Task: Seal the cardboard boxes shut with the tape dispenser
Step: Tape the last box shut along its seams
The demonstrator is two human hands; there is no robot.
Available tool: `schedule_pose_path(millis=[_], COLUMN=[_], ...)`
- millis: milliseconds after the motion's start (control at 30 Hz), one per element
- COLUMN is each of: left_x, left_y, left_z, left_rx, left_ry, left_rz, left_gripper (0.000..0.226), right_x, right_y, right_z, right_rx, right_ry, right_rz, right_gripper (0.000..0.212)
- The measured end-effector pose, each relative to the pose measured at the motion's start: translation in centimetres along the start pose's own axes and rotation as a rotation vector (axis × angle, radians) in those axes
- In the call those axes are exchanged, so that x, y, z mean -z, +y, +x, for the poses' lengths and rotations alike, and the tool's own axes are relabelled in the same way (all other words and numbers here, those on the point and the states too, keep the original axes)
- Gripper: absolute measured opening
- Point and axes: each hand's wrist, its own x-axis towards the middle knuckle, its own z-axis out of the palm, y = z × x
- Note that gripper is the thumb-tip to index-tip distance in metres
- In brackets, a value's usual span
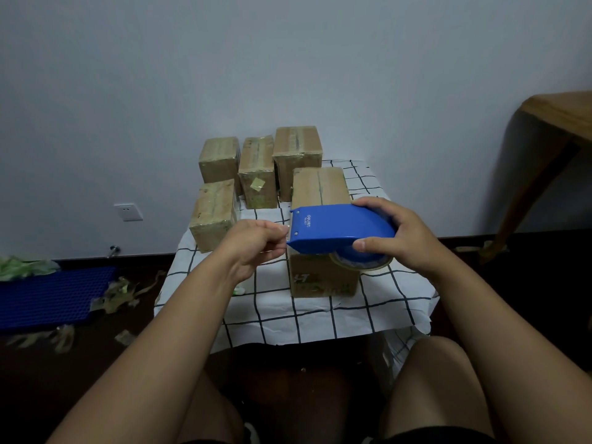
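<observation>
My right hand grips the blue tape dispenser by its rear, holding it above the nearest cardboard box. A clear tape roll shows under the dispenser. My left hand pinches the tape end at the dispenser's front edge. The nearest box stands on the checked cloth. Several taped boxes stand behind and to the left: one at the left edge and three in a back row.
The small table's cloth hangs over its front edge above my knees. Tape scraps and a blue plastic mat lie on the dark floor to the left. A wooden table stands at the right. A wall socket sits low on the wall.
</observation>
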Motion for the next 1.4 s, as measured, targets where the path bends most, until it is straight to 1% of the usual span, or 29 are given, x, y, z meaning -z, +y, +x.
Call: schedule_pose_path(millis=[233, 400, 500, 700, 867, 1000, 1167, 1400], left_x=[-1.6, -0.4, 0.5, -0.8, -1.7, -2.4, -3.0, -2.6], left_y=[0.9, 1.2, 0.6, -1.4, -2.6, -3.0, -3.3, -3.0], left_z=[-0.9, -0.6, -0.6, -0.4, 0.0, 0.1, 0.1, 0.3], left_rx=[-0.077, -0.112, -0.101, -0.082, -0.084, -0.094, -0.125, -0.092], left_ry=[0.014, 0.146, 0.141, 0.200, 0.220, 0.240, 0.272, 0.280], left_rz=[0.090, 0.098, 0.107, 0.145, 0.171, 0.204, 0.247, 0.307], left_gripper=[0.014, 0.011, 0.006, 0.005, 0.007, 0.007, 0.013, 0.012], right_x=[2.3, 5.6, 7.1, 7.3, 7.9, 8.4, 8.5, 8.2], right_y=[-1.4, -1.4, -0.9, 0.0, 0.5, 0.3, 0.0, -0.1], right_z=[-0.5, -1.8, -2.2, -1.7, -1.5, -1.6, -1.6, -1.1], right_rx=[0.025, 0.013, -0.023, -0.020, -0.042, -0.041, -0.036, -0.027], right_ry=[-0.003, 0.042, 0.026, -0.013, -0.045, -0.035, -0.025, -0.042], right_rz=[-0.066, -0.126, -0.159, -0.220, -0.294, -0.317, -0.338, -0.368], right_gripper=[0.060, 0.057, 0.055, 0.057, 0.052, 0.050, 0.050, 0.052])
